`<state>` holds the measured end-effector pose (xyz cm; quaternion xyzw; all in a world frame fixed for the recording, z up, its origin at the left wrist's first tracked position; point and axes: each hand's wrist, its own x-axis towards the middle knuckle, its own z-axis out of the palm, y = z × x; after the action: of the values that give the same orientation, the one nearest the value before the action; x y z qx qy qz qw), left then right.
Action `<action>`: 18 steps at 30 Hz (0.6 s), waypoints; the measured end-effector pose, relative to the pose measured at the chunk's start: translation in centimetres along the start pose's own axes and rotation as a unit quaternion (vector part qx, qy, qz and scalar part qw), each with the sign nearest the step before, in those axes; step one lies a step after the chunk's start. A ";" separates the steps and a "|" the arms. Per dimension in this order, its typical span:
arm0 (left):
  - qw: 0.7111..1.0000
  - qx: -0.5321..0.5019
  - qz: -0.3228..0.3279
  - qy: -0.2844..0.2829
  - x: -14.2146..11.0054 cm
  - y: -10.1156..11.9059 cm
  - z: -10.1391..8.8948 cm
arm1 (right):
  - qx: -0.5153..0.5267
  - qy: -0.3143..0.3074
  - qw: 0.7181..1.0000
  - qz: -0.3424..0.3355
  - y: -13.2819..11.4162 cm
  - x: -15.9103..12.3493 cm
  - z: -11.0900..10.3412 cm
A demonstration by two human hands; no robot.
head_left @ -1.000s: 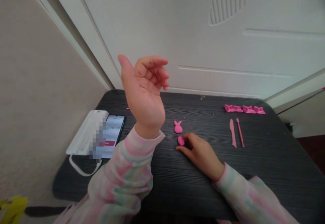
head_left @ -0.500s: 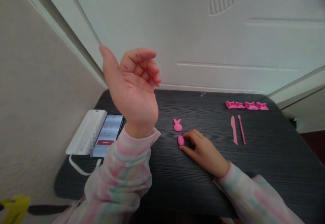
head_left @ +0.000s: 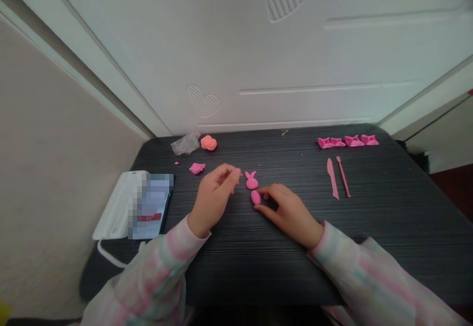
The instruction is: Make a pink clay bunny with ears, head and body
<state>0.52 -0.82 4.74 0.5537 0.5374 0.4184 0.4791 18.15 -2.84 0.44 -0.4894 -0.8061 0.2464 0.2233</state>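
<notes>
- Fingers of the right hand [head_left: 291, 212]: gripping the pink oval [head_left: 255, 197] by its edges, on the dark surface [head_left: 236, 267].
- Rabbit-head shape [head_left: 252, 182]: lying just beyond the oval, ears pointing away from the person.
- Left hand [head_left: 214, 195]: fingers closed, thumb against forefinger, near the ears; whether they hold anything cannot be told.
- Pink lump [head_left: 197, 168] and orange lump [head_left: 209, 143]: beyond the left hand.
- Pink knife [head_left: 332, 178] and slender tool [head_left: 343, 177]: side by side, right.
</notes>
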 end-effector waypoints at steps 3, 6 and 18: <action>0.987 0.026 -0.113 -0.107 -0.7 -1.5 0.0 | 0.035 -0.001 0.999 -0.033 -0.1 -0.1 -0.1; 0.962 -0.066 -0.180 -0.195 -1.2 -2.4 0.2 | 0.058 -0.003 0.995 -0.085 -0.4 -0.2 -0.2; 0.947 -0.091 -0.177 -0.252 -1.8 -2.7 0.8 | 0.059 0.022 0.994 -0.092 -0.8 -0.5 0.4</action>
<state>0.67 -2.79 1.98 0.4909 0.4485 0.2205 0.7137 17.59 -3.70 0.60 -0.4047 -0.8266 0.2611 0.2913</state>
